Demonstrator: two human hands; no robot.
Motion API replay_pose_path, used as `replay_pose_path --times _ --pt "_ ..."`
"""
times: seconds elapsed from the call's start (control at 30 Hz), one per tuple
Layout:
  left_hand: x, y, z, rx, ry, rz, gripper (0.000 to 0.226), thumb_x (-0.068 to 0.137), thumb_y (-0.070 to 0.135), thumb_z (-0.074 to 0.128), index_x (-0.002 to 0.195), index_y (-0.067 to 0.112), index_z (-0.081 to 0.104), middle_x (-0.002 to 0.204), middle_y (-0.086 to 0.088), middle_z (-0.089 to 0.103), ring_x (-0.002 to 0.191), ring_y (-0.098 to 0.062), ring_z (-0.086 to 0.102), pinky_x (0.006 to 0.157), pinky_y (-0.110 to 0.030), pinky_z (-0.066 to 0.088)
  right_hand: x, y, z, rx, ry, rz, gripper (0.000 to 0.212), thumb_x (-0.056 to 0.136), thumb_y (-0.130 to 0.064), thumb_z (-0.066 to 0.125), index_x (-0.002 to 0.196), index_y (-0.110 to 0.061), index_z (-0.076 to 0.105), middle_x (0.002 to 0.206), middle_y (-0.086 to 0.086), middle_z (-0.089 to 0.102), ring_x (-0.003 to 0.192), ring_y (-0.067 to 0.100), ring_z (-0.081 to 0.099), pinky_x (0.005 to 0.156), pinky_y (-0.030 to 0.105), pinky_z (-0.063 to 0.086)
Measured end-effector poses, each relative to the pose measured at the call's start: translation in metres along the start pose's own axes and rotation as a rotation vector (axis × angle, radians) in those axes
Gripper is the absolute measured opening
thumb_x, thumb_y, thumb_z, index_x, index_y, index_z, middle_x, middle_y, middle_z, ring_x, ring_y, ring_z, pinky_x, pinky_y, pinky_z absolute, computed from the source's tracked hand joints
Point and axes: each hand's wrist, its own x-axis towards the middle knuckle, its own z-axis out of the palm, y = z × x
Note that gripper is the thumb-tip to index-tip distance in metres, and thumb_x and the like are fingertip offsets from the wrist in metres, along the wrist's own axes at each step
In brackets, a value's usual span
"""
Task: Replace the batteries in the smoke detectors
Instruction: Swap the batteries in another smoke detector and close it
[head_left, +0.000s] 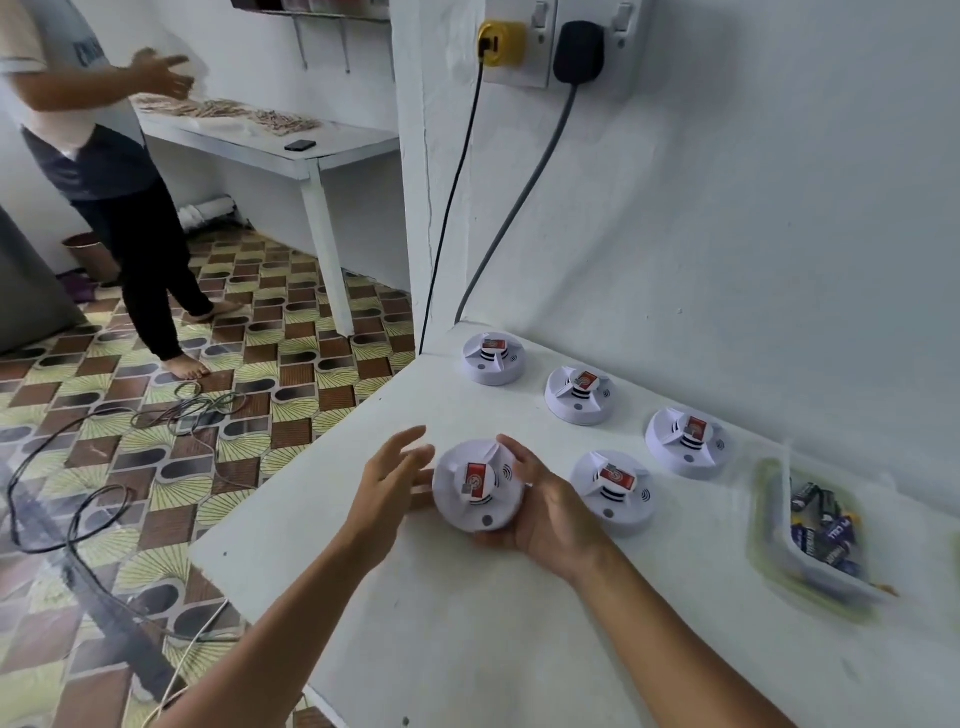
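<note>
Table (467, 623): white top running from the 6 o'clock edge of the view up to the wall corner at 12 o'clock; it carries every item of the task.
Tub (779, 525): clear plastic container at 3 o'clock on the table, blurred; it holds loose dark batteries (826, 525). Whether these are fresh or spent cannot be told.
Held detector (478, 486): white round smoke detector with a red label, at the centre of the view, face up, raised or tilted slightly off the table.
Other detectors: four more of the same kind rest on the table, at 12 o'clock (492, 358), at 1 o'clock (580, 395), at 2 o'clock (685, 441), and just beside the held unit at 3 o'clock (613, 491). All sit face up, closed.
Right hand (545, 514): fingers curled round the right rim and underside of the held detector, gripping it.
Left hand (389, 483): fingers spread and relaxed, holding nothing, at 9 o'clock of the held detector, near its rim; contact cannot be confirmed.
Progress: judged as early. No detector shows an open back and no battery lies outside the tub.
Remaining: judged as opening the held unit, swapping its cell, closing it, then repeating for the four others.
</note>
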Motion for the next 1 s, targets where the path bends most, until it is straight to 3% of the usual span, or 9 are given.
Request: replay_pose_path --times 0.07,0.13,0.33,0.57,1.0 --pt "-0.003 -0.006 -0.001 0.008 -0.020 0.002 0.032 0.091 0.019 0.063 0.123 0.018 0.058 0.111 -0.014 0.069 0.092 -0.026 0.071 0.080 -0.039 0.058 0.004 0.006 -0.007 -0.027 0.011 -0.055 0.063 0.069 -0.021 0.069 0.130 -0.028 0.054 0.133 0.014 0.057 0.109 0.035 0.058 0.079 0.051 0.050" --pt "-0.004 -0.011 -0.003 0.015 -0.058 0.033 0.036 0.081 0.016 0.070 0.116 0.013 0.063 0.102 -0.015 0.073 0.093 -0.030 0.070 0.083 -0.043 0.058 0.004 0.010 -0.010 -0.072 0.021 -0.101 0.070 0.068 -0.010 0.063 0.134 -0.028 0.049 0.132 0.015 0.056 0.106 0.035 0.058 0.073 0.047 0.052" --pt "-0.011 -0.018 -0.008 0.058 -0.089 0.183 0.036 0.075 0.017 0.072 0.110 0.006 0.070 0.103 -0.009 0.074 0.095 -0.025 0.070 0.081 -0.032 0.056 -0.001 0.022 -0.012 -0.228 0.058 -0.187 0.083 0.065 0.006 0.062 0.137 -0.031 0.046 0.128 0.008 0.058 0.105 0.025 0.063 0.075 0.047 0.056" --pt "-0.014 -0.020 -0.007 0.030 -0.094 0.213 0.031 0.080 0.010 0.070 0.111 0.003 0.069 0.104 -0.011 0.074 0.095 -0.023 0.070 0.080 -0.028 0.055 -0.002 0.028 -0.012 -0.282 0.104 -0.245 0.087 0.062 0.005 0.070 0.138 -0.029 0.044 0.128 0.008 0.059 0.103 0.022 0.066 0.069 0.039 0.056" --pt "-0.015 -0.021 -0.006 0.034 -0.085 0.240 0.027 0.085 -0.001 0.066 0.112 0.000 0.068 0.104 -0.010 0.074 0.093 -0.023 0.070 0.077 -0.029 0.056 -0.002 0.030 -0.013 -0.311 0.126 -0.259 0.081 0.063 0.004 0.070 0.131 -0.035 0.051 0.125 0.006 0.061 0.107 0.027 0.065 0.070 0.041 0.056"
